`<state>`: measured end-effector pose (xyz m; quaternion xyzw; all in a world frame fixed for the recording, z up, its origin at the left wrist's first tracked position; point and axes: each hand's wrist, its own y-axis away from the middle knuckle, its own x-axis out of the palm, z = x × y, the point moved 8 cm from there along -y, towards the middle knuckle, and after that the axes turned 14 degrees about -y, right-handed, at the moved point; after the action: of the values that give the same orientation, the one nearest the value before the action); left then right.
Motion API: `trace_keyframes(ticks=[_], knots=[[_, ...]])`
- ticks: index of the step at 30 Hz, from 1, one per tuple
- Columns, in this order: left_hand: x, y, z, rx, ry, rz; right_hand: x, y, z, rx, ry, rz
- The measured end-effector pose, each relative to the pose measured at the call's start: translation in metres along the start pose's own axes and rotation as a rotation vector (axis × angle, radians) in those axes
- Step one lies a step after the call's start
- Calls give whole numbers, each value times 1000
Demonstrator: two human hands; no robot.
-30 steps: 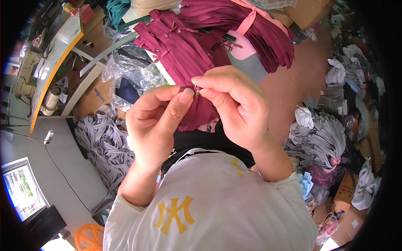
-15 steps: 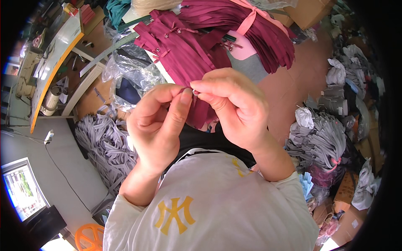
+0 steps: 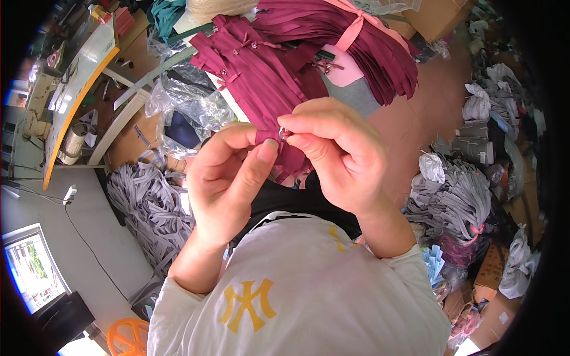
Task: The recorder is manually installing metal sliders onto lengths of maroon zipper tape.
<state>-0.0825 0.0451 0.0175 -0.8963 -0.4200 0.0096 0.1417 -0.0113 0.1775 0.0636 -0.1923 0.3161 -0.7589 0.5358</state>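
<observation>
In front of my chest, my left hand [image 3: 225,178] pinches the end of a maroon zipper tape [image 3: 264,136] between thumb and forefinger. My right hand [image 3: 344,154] holds a small silvery metal zipper slider [image 3: 282,132] in its fingertips, right at that tape end. Whether the tape is inside the slider is too small to tell. Just beyond the hands lies a flat stack of maroon zippers [image 3: 255,77], with several metal sliders and knotted ends on top. Farther back is a thick maroon bundle [image 3: 380,62], tied with a pink strip [image 3: 351,34].
Clear plastic bags [image 3: 199,98] lie left of the stack. A heap of grey tapes [image 3: 148,207] covers the floor at left, and a grey bundle [image 3: 454,199] lies at right. An orange-edged table [image 3: 83,89] stands at far left. Cardboard boxes [image 3: 439,18] sit at the back.
Both hands have shifted slightly to the right. More of the maroon tape end and the metal slider now show between the fingertips.
</observation>
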Motion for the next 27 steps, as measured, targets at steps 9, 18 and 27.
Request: trace_keyframes(ticks=[9, 18, 27], knots=[[-1, -5, -7, 98, -130, -5, 1, 0, -1, 13, -15, 6], [-3, -7, -31, 206, -467, -42, 4, 1, 4, -12, 50, 51], [-4, -5, -30, 259, -513, -140, 1, 1, 2, -33, 27, 27]])
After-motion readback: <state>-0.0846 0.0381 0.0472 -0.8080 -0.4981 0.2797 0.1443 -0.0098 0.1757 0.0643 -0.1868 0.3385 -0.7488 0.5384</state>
